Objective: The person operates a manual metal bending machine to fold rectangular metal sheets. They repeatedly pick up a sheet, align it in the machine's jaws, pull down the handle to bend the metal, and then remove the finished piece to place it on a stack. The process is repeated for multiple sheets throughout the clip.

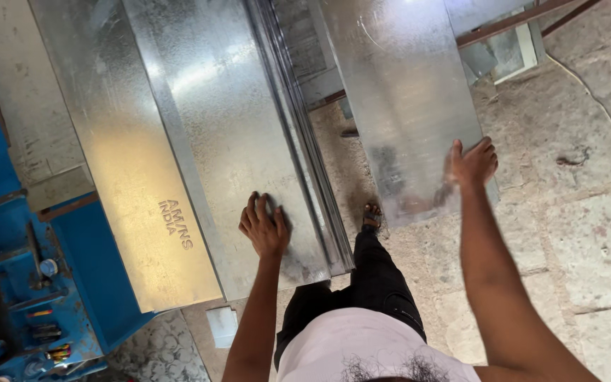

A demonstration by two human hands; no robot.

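My left hand point(264, 226) lies flat, fingers spread, on the folded sheet point(235, 141); it presses but grasps nothing. The contact is near the sheet's lower end, just beside the raised seam point(298, 134) running along its right edge. That sheet lies over a second one point(121, 177), which bears stamped lettering and juts past the blue machine point(86, 269) at my left.

My right hand point(472, 163) rests open on the loose panel point(404, 99), palm down at its lower right corner, fingers extended, thumb at the edge. Whether the fingers curl round the edge I cannot tell. The panel lies apart from the folded sheet, its near end over the stone floor point(581, 212).

My foot point(371, 216) stands on the floor between the two pieces, close to the panel's lower left corner.
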